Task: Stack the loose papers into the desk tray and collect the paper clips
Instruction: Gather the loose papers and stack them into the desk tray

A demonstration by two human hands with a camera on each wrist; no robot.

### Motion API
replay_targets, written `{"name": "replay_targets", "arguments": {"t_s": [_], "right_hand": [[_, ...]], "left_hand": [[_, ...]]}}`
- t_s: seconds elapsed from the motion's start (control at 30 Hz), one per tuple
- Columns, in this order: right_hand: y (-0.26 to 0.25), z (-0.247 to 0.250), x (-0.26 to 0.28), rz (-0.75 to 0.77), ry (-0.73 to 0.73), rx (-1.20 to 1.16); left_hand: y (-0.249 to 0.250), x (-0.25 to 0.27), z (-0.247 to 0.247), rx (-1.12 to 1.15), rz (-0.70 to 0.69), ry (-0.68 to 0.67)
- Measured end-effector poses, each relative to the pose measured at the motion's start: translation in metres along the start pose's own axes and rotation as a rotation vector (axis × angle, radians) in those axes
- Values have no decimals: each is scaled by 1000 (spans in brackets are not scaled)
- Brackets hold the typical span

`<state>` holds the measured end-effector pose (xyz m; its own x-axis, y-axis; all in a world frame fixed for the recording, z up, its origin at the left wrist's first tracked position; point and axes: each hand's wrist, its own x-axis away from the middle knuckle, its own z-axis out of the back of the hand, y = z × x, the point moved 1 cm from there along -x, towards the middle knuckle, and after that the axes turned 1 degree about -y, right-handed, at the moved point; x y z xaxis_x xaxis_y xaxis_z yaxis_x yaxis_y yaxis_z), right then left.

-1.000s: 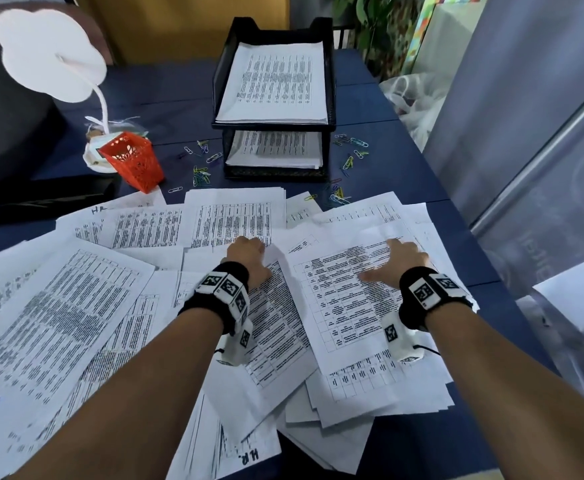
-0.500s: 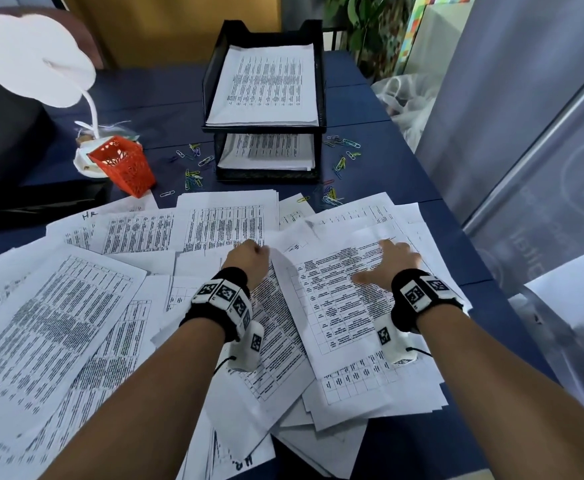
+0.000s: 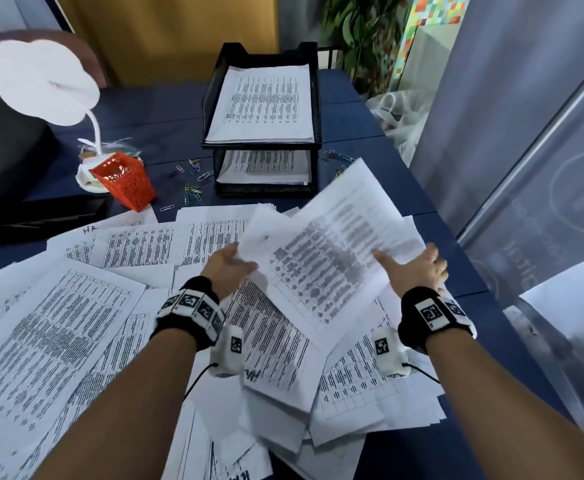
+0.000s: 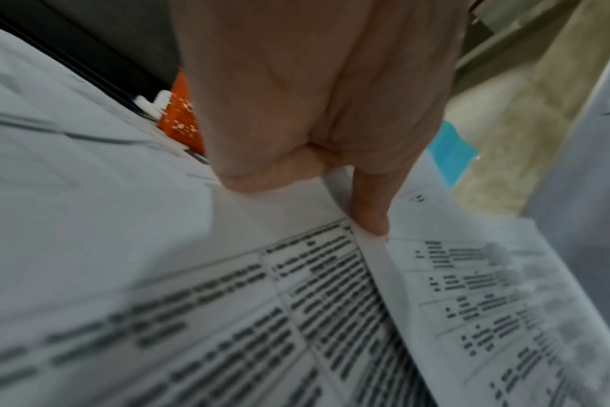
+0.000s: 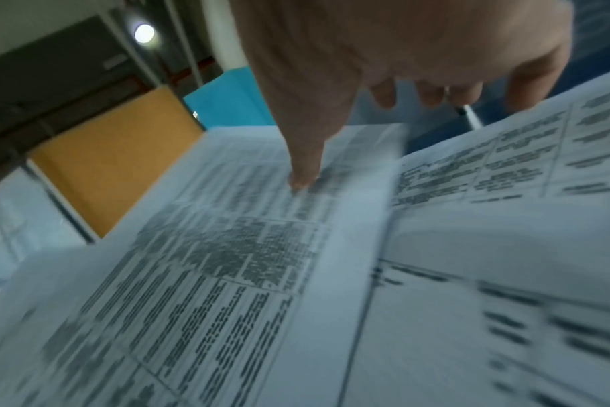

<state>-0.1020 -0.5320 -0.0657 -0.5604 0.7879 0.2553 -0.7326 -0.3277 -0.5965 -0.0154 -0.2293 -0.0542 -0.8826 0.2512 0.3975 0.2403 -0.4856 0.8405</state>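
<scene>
Loose papers [image 3: 76,334] covered the blue table [image 3: 457,237] before the black desk tray [image 3: 315,109]. Both hands held a printed sheet [image 3: 332,251] raised above the pile: left hand [image 3: 228,268] pinching its left edge, right hand [image 3: 418,268] thumb on top, fingers beneath. Paper clips [image 3: 192,195] lay beside the tray.

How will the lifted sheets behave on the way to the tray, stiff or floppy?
Likely floppy: the lifted sheets are thin and held only at two edges by the left hand and right hand. Probably light. They could fan apart or slip, since their edges look uneven.
</scene>
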Motion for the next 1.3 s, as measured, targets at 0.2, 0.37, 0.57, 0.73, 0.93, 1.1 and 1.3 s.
{"name": "replay_targets", "arguments": {"t_s": [0.2,0.37,0.57,0.73,0.93,1.1,1.3], "right_hand": [[-12,-7,-1,-99,-236,-663],[-25,-8,11,30,-263,-465],[-21,-44,27,7,-489,-268],[-34,-62,50,164,-605,73],[-39,-51,48,141,-434,-312],[-69,-46,70,232,-576,-606],[-131,-7,88,591,-259,-713]], "left_hand": [[-3,14,8,210,-8,27],[-17,12,9,264,76,6],[-30,13,5,71,154,-1],[-19,16,4,-98,110,2],[-13,13,24,161,24,122],[20,17,38,278,-174,344],[87,45,52,408,-569,516]]}}
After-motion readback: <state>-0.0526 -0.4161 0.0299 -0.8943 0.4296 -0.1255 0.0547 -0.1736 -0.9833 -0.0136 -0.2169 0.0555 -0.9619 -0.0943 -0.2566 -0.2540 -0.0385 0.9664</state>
